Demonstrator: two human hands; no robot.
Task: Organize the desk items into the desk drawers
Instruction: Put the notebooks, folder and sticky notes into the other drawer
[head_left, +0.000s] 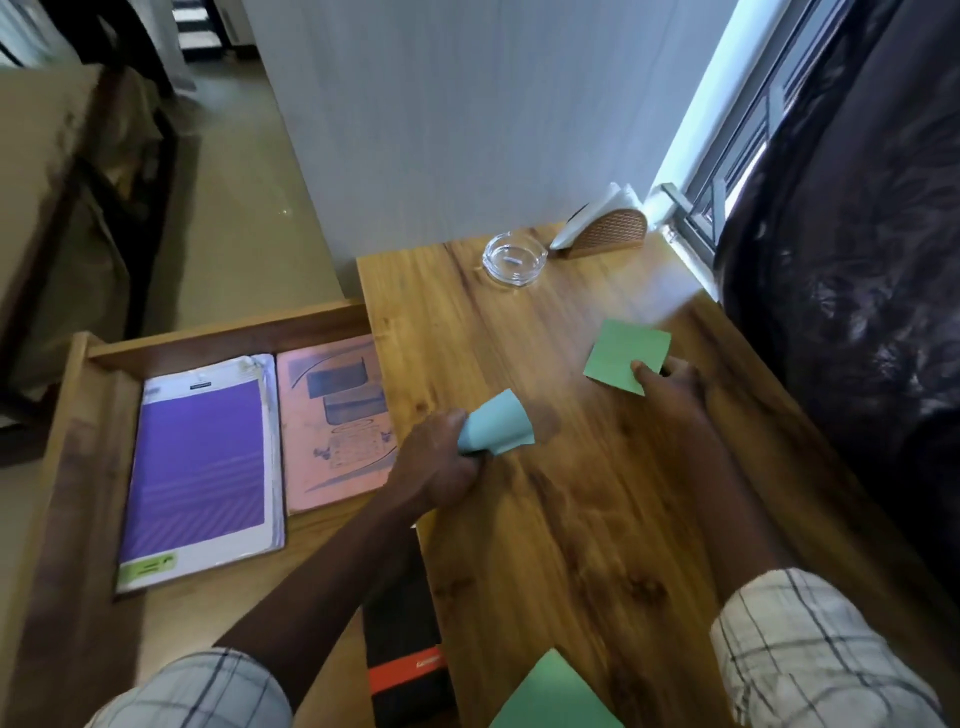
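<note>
Head view only. Paper squares, three on the desk (597, 519): one light blue (498, 423), two green. Books, two, both lying flat in the open drawer (67, 467) left of the desk. One glass ashtray (514, 258), one napkin holder (608, 234), one black-and-orange box (400, 634).

Left hand (441, 467) at the desk's left edge, fingers curled shut around the light blue paper; the sheet is bent into a loose cone, flaring up and right out of the fist. Right hand (672, 384) toward the desk's right side, thumb on top of the far green paper (626, 356), pinching its near corner; the rest of the sheet looks flat, can't tell if it's lifted off the wood. Second green paper (556, 696) at the desk's near edge, only a corner in frame, untouched.

Drawer contents: purple-covered book (202, 467) on the left, white border, green label at its near corner; pink-covered book (332, 421) just beside it, nearer the desk, printed with blue drawings. Box sits at the desk's near-left edge, partly behind the left forearm.

Ashtray and napkin holder at the desk's far end, near the wall; holder closest to the window (727, 171).
</note>
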